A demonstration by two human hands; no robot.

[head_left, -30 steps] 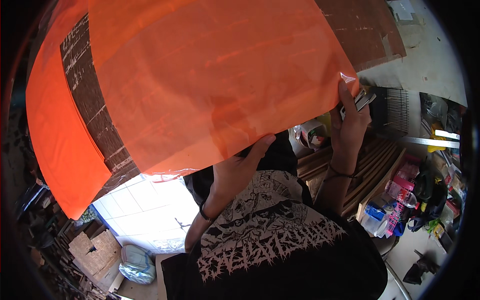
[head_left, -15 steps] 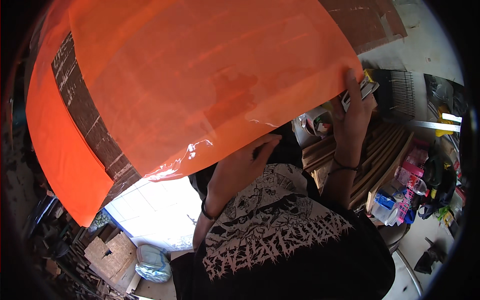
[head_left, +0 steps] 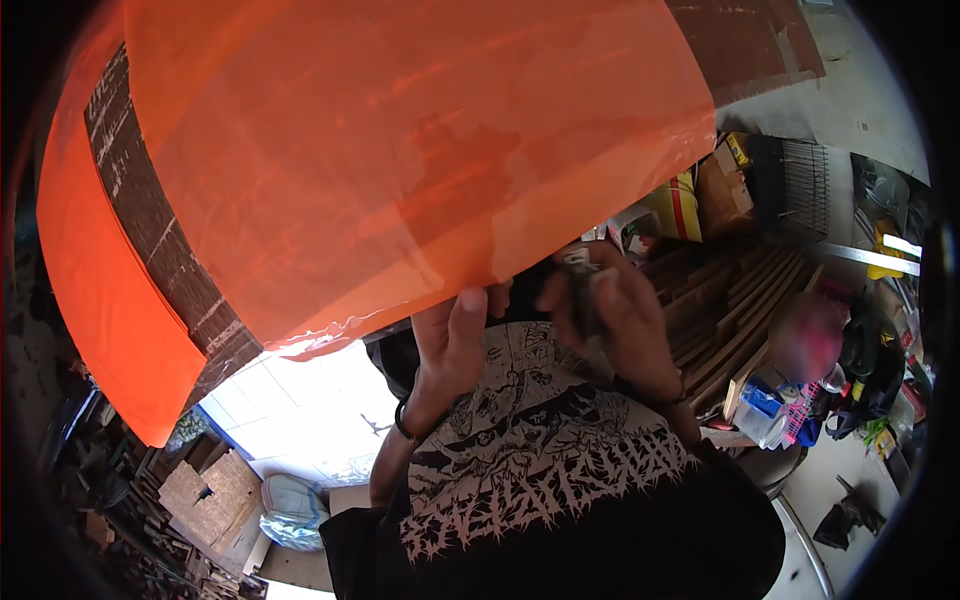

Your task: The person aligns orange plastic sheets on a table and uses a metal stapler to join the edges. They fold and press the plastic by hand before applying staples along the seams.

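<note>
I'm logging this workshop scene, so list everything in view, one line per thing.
Translucent orange plastic sheet: one, orange, fills the upper picture.
Dark brown board: one, behind the sheet, left.
Wooden slats: several, brown, right.
Black wire cage: one, upper right.
Cardboard pieces: few, tan, lower left.
Black printed T-shirt: one, bottom centre.
Left hand: holds the sheet's lower edge.
Right hand: grips a small dark tool, blurred.

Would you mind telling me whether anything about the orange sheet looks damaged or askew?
The orange sheet has a crinkled, curled lower edge beside the left hand, and it overlaps the dark board at a slant.
</note>
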